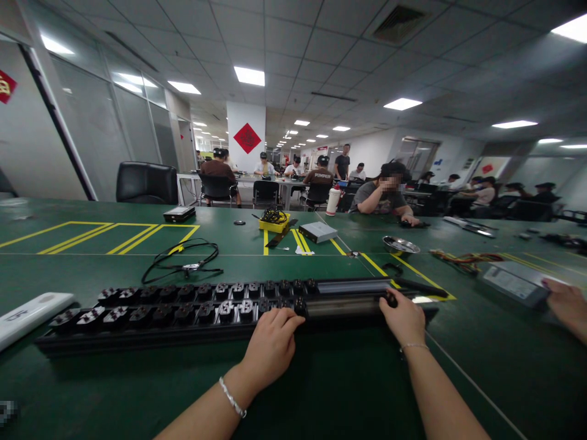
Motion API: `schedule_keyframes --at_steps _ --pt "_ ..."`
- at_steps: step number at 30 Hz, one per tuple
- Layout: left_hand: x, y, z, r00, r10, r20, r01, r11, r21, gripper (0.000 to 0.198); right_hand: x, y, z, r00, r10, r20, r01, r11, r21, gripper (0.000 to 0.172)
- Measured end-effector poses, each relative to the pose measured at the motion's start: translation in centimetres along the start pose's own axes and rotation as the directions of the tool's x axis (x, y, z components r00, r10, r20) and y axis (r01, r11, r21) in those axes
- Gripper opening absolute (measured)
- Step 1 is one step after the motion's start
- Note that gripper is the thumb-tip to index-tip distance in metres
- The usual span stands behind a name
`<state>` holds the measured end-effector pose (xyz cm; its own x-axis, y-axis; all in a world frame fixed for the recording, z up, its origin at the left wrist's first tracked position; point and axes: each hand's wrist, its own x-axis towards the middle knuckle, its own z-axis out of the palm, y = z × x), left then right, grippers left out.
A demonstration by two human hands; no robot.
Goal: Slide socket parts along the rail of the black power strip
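Green desk (348,379) before us | long black rack (151,347) of pronged black plugs (205,313) lies left-to-right | our left hand (274,341) bent at near row's end, grip unclear | our right hand (406,316), nearer plugless end, pinches small black piece (391,299)

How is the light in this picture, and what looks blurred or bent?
Head view: the ceiling lights burn out to white; head view: a dull sheen lies on the black tray beside the plugs; head view: the glass partition leans, probably lens distortion; head view: another person's hand at the right edge looks soft.
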<state>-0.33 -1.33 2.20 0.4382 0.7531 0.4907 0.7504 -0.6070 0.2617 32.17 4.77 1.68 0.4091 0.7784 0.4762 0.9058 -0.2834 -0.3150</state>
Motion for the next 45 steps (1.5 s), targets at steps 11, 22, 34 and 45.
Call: schedule_keyframes --at_steps 11,22,34,45 --pt "0.04 -0.18 0.23 1.000 -0.007 0.006 0.008 0.999 -0.031 0.042 0.12 0.33 0.40 0.997 0.076 -0.002 -0.075 0.994 0.077 0.042" --pt "-0.04 -0.05 0.02 1.000 -0.013 0.007 0.013 0.999 -0.032 0.041 0.15 0.63 0.33 0.999 0.053 -0.004 -0.052 0.996 0.075 0.041" --pt "-0.09 -0.18 0.35 1.000 -0.002 -0.007 0.002 1.000 0.000 0.041 0.20 0.35 -0.03 0.997 0.077 0.020 -0.078 0.995 0.067 0.044" --pt "0.00 -0.13 0.23 1.000 -0.006 -0.010 0.006 1.000 -0.008 0.042 0.30 0.56 0.27 0.997 0.079 0.025 -0.080 0.996 0.034 0.044"
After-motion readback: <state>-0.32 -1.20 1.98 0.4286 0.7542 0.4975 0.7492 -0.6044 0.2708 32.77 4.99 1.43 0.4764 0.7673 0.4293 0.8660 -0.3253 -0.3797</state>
